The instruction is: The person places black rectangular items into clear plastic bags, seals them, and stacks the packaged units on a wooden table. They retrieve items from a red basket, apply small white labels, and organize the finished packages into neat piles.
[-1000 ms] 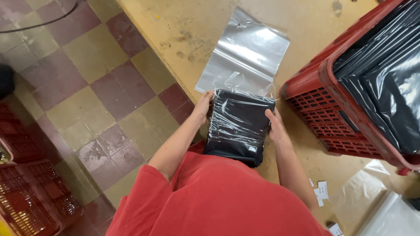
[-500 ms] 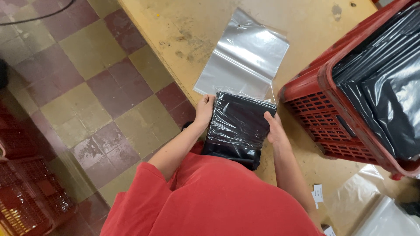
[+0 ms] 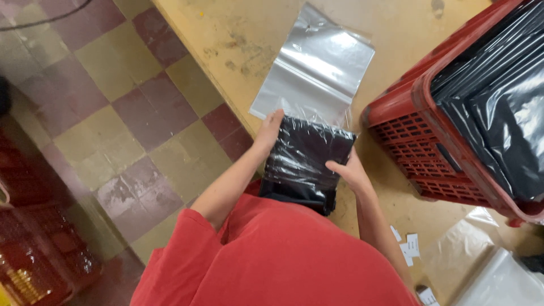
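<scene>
With the folded black cloth (image 3: 309,164) gripped at both sides by the left hand (image 3: 268,129) and right hand (image 3: 347,170), fingers closed on it, the clear bag (image 3: 314,71) may be torn if the cloth is forced in crooked.

One clear bag (image 3: 317,68), one black bundle (image 3: 306,161), one red crate (image 3: 419,141), two hands (image 3: 269,129) (image 3: 348,170)

A clear rectangular plastic bag (image 3: 313,79) lay flat on the tabletop, half-sheathing a folded black bundle (image 3: 304,164). Small white paper labels (image 3: 409,247) lay nearby.
</scene>
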